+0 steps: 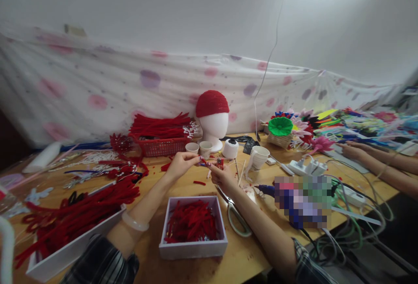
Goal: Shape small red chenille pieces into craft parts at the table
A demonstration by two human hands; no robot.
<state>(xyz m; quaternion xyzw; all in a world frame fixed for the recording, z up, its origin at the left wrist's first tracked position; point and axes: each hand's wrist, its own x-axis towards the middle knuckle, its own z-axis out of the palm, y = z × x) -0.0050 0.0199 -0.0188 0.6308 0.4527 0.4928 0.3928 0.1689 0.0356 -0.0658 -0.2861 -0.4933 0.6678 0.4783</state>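
The white box (192, 248) sits nearest, close to the front edge of the surface (238, 260), filled with short red pieces (191, 223). It stands between the person's two forearms. As I judge it, a sweep of either elbow could nudge it over that edge and spill the lot. Just right of the box lie the scissors (237, 222), handles toward the person, close along the right forearm. A dropped wrist could catch them or push them off. Left of the box, a long white tray (72, 249) holds a heap of red fuzzy stems (78, 210).

Beyond the far wall of the box, the left hand (181, 165) and the right hand (222, 176) meet. Each is nearly closed, thumb and forefinger pinched, the other fingers loosely curled. Between the two pinches sits a small red piece (203, 160), held clear of the surface. It is tiny and gripped at the fingertips only, so a slip would likely drop it by the loose red scrap (199, 183) behind the box, where it would be hard to tell apart.

Farther behind the box stand two paper cups (199, 148), then a foam head (214, 127) in a red cap. Far right of the box, another person's hand (351, 150) rests on the surface, well apart.
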